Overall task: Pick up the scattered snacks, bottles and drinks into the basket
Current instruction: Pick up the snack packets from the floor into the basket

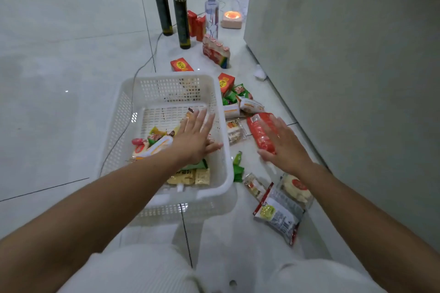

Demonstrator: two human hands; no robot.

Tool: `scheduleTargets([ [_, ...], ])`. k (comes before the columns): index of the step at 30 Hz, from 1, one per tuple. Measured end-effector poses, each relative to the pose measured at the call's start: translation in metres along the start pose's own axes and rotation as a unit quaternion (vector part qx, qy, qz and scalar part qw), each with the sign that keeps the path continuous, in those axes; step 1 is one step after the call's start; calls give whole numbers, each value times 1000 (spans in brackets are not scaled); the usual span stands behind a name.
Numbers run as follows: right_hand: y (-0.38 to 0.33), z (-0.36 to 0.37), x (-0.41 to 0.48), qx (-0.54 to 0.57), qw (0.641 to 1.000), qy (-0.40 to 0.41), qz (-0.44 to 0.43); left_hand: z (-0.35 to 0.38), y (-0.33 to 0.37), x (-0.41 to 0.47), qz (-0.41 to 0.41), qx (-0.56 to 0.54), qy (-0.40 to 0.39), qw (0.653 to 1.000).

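Observation:
A white perforated basket [166, 78] stands on the tiled floor with several snack packets [152, 145] in its near half. My left hand [197, 135] is over the basket's right side, fingers straight and spread, holding nothing. My right hand [283, 145] lies with straight fingers on a long red packet [260, 133] on the floor just right of the basket, with the thumb at the packet's near end. Loose on the floor are green packets [238, 169], a grey packet [278, 214], a round bun packet [296, 185] and red boxes [182, 65].
Beyond the basket stand three tall dark bottles [182, 12], a clear bottle [212, 14], red cartons [196, 24] and a pack of small drink bottles [216, 51]. A glowing lamp [232, 19] and a cable [142, 66] lie behind. A wall [333, 54] closes the right side.

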State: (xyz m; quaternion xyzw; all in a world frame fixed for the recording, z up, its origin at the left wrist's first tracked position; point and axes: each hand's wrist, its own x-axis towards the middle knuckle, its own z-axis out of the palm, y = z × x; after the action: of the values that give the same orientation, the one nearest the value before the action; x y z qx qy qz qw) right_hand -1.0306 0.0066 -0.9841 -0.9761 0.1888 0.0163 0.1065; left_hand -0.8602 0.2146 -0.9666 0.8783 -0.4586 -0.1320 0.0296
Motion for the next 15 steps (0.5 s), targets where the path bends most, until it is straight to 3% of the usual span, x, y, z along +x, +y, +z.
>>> scheduleTargets([
  [7,43,60,-127,-15,995,-1,99,40,99,10,232,122,-42,964],
  [15,22,97,-173,14,996,-87,34,80,130,12,266,176,-130,939],
])
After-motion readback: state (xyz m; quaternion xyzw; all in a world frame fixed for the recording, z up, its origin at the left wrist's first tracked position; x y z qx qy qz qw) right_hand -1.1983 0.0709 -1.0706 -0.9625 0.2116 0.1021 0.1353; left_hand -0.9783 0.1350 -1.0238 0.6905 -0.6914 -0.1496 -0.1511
